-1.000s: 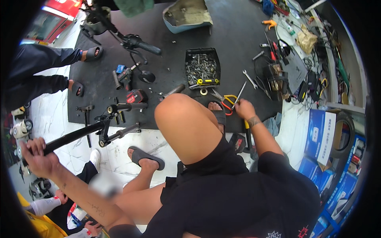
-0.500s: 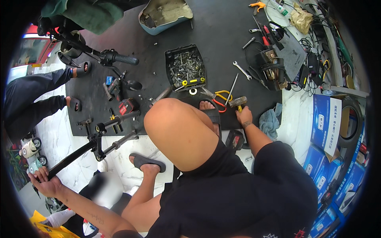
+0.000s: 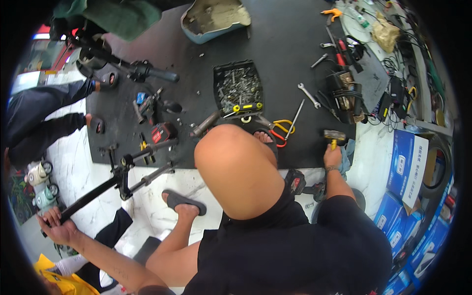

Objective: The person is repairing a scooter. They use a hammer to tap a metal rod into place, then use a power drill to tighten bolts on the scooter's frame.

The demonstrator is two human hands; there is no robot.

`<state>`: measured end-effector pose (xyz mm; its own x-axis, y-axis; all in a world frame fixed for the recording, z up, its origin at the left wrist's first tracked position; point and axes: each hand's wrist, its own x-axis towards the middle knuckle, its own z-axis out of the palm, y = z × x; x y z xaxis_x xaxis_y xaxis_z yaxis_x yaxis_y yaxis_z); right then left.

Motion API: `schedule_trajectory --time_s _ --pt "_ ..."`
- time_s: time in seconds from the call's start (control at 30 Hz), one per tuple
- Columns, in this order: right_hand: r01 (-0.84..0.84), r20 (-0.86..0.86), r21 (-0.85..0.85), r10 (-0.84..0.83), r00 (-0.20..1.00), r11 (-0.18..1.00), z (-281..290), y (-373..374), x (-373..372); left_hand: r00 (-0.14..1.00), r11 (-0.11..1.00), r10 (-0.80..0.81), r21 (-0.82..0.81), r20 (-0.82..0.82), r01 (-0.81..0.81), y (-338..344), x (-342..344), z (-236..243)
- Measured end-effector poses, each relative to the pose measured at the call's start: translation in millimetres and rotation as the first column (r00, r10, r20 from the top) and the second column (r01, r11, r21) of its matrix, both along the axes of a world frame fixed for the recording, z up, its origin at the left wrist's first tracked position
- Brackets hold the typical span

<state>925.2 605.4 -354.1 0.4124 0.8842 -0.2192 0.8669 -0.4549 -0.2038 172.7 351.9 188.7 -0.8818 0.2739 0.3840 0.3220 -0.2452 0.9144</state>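
My left hand [image 3: 58, 227] is closed around the end of the long black tube of a front fork [image 3: 93, 197], at the lower left. The fork slants up to the right, its clamps midway and its two grey legs lying over the mat's near edge. In my closed right hand [image 3: 333, 157] is a hammer [image 3: 334, 134], gripped by its yellow handle, with the metal head up. This hand is beside a blue-grey rag [image 3: 347, 153], partly hidden behind it. Pliers with red and yellow handles [image 3: 282, 133] and a long metal rod [image 3: 298, 116] lie left of the hammer.
A black bin of screws [image 3: 216, 93] sits on the dark mat [image 3: 280, 54]. A wrench [image 3: 309, 95] and more tools lie to its right. Cordless tools [image 3: 296, 182] are by my knee. Another person's legs [image 3: 49, 101] are at left; blue boxes [image 3: 400, 162] stand at right.
My right hand has carried the hammer to the right, away from the pliers and over beside the rag. My left hand keeps its hold on the fork tube. The whole view has shifted slightly.
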Motion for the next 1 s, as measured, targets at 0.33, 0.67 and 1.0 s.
schedule_trajectory --time_s 0.33,0.67,1.0 --pt "-0.631 -0.023 0.354 0.681 0.732 0.69 -12 196 -123 0.995 0.995 0.101 -0.011 -0.019 -0.101 5 5 0" --pt "-0.68 0.166 -0.291 0.736 0.656 0.672 -59 397 -141 0.986 0.983 -0.166 -0.087 -0.018 0.164 -30 -19 16" --pt "-0.935 0.298 -0.041 0.897 0.325 0.352 -38 382 -142 0.992 0.992 -0.122 -0.013 -0.017 0.122 -26 -17 9"
